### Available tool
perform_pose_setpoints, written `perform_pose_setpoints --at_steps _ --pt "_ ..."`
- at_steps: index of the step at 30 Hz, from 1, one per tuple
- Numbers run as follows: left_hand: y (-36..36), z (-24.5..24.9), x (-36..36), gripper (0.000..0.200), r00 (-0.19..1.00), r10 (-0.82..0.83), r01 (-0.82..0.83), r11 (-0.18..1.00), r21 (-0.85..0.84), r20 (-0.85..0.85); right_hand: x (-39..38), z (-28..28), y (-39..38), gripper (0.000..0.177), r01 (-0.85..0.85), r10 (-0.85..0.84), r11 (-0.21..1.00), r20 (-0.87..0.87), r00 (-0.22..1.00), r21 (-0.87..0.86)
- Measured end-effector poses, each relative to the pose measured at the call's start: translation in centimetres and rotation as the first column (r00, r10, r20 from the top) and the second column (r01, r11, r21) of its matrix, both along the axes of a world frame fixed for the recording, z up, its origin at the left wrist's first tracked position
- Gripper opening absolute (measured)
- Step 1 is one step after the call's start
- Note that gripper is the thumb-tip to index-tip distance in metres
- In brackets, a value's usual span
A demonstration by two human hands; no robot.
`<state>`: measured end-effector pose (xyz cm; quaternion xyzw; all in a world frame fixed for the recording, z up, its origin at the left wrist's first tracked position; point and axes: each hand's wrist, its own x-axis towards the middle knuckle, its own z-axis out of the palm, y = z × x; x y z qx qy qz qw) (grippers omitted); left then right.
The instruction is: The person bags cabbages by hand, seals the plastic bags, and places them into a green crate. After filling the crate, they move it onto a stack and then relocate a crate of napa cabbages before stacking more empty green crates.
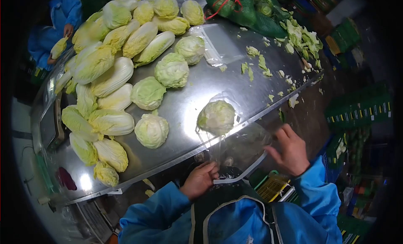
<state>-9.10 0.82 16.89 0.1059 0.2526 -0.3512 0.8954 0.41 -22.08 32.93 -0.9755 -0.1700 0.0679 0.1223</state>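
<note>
A round cabbage [217, 117] sits near the front edge of the metal table, inside or behind clear film. From it a clear plastic bag [241, 147] stretches over the edge toward me, with a pale strip along its mouth. My left hand [199, 180] pinches the bag's near left side, its fingers closed on the film. Beside the bag's right side is my right hand [290, 151], thumb and fingers apart, the thumb tip at the end of the pale strip. Several more round cabbages [172, 70] stand in a row to the left.
Many napa cabbages [113, 122] are heaped across the table's left side. Leaf scraps [262, 63] litter the right side below a green net sack [239, 11]. A stack of clear film [216, 42] lies at the back. Another person [56, 26] in blue holds a napa cabbage.
</note>
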Motion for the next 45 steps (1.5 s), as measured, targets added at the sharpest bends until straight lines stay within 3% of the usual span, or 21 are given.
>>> perform_pose_setpoints --at_steps 1,4,6,7,8,10,11,12,15,20,22,31,32,34,36,37,39,40,42,43,45 --pt "-0.2 -0.2 0.0 0.007 1.0 -0.015 0.014 1.0 0.023 0.017 0.0 -0.4 1.4 0.041 -0.044 0.041 0.999 0.12 0.992 0.019" --pt "-0.5 -0.1 -0.2 0.008 1.0 -0.022 0.022 0.997 0.071 -0.005 0.6 -2.5 3.7 0.046 -0.022 0.009 0.998 0.192 0.981 0.061" --pt "-0.1 1.6 0.3 0.009 0.995 -0.005 0.018 0.992 0.126 -0.099 1.7 -4.7 1.8 0.04 -0.003 0.001 1.0 0.228 0.974 0.006" --pt "0.1 2.3 0.8 0.01 0.98 0.019 0.017 0.984 0.179 -0.196 2.3 -5.2 0.6 0.032 0.062 -0.063 0.998 0.143 0.988 0.013" --pt "0.7 1.7 1.6 0.011 0.997 0.008 0.003 0.991 0.135 -0.08 2.9 -5.7 -0.4 0.025 0.128 -0.128 0.992 0.056 0.99 0.014" --pt "2.2 1.8 4.8 0.015 0.979 0.046 -0.072 0.989 0.126 0.198 6.5 -6.8 -1.6 0.02 0.122 -0.137 0.945 0.031 0.99 0.304" --pt "3.0 3.7 7.7 0.018 0.99 0.071 -0.095 0.973 0.212 0.12 9.0 -6.6 -1.9 0.021 0.235 -0.2 0.895 -0.129 0.971 0.379" --pt "3.2 5.4 9.6 0.019 0.958 0.109 -0.178 0.952 0.251 0.266 10.6 -6.3 -2.1 0.022 0.348 -0.239 0.831 -0.286 0.928 0.433" --pt "3.8 5.7 10.0 0.018 0.958 0.165 -0.22 0.949 0.227 0.236 10.0 -5.3 -2.4 0.022 0.388 -0.29 0.855 -0.304 0.907 0.343" --pt "1.3 5.0 0.5 0.009 0.997 0.053 -0.071 0.931 0.359 0.061 0.3 -9.2 -6.4 0.018 0.592 -0.237 0.623 -0.598 0.765 0.511" --pt "0.5 3.3 -2.3 0.008 0.992 0.103 -0.121 0.935 0.332 0.07 -2.5 -9.8 -7.3 0.016 0.7 -0.245 0.524 -0.701 0.67 0.485" --pt "-1.3 3.8 -5.7 0.011 0.994 0.069 -0.101 0.876 0.472 0.084 -6.8 -11.1 -10.4 0.021 0.749 -0.1 0.342 -0.77 0.63 0.568" --pt "-1.8 4.2 -5.5 0.011 0.993 0.077 -0.116 0.844 0.524 0.095 -6.8 -11.1 -10.9 0.021 0.769 -0.064 0.283 -0.789 0.611 0.573" --pt "-2.4 5.0 -5.6 0.011 0.989 0.093 -0.142 0.774 0.617 0.112 -7.0 -10.8 -11.0 0.02 0.756 -0.025 0.308 -0.79 0.613 0.577" --pt "-2.2 4.3 -6.0 0.012 0.983 0.104 -0.175 0.777 0.605 0.151 -6.9 -9.7 -10.3 0.019 0.348 -0.262 0.703 -0.23 0.937 0.62" --pt "-2.3 4.0 -6.0 0.012 0.979 0.085 -0.182 0.781 0.597 0.187 -6.9 -7.2 -8.6 0.018 0.296 -0.299 0.788 -0.084 0.95 0.539" --pt "-2.7 3.9 -6.0 0.014 0.976 0.034 -0.166 0.759 0.629 0.216 -7.5 -4.5 -4.0 0.019 -0.066 -0.014 0.752 0.115 0.993 0.656" --pt "-3.0 3.8 -6.1 0.014 0.975 0.039 -0.172 0.758 0.629 0.22 -7.7 -3.8 -1.8 0.021 -0.341 0.235 0.765 0.257 0.937 0.546" --pt "-3.4 3.4 -6.1 0.016 0.976 0.047 -0.17 0.771 0.614 0.212 -7.5 -4.3 2.6 0.023 -0.537 0.579 0.604 0.138 0.803 0.589" --pt "-3.4 3.3 -6.2 0.015 0.971 0.058 -0.189 0.782 0.594 0.233 -7.3 -4.5 3.8 0.024 -0.612 0.683 0.597 0.071 0.727 0.519" --pt "-3.1 3.7 -6.2 0.012 0.966 0.091 -0.22 0.783 0.582 0.243 -7.0 -5.1 4.7 0.024 -0.656 0.736 0.584 0.028 0.676 0.479"
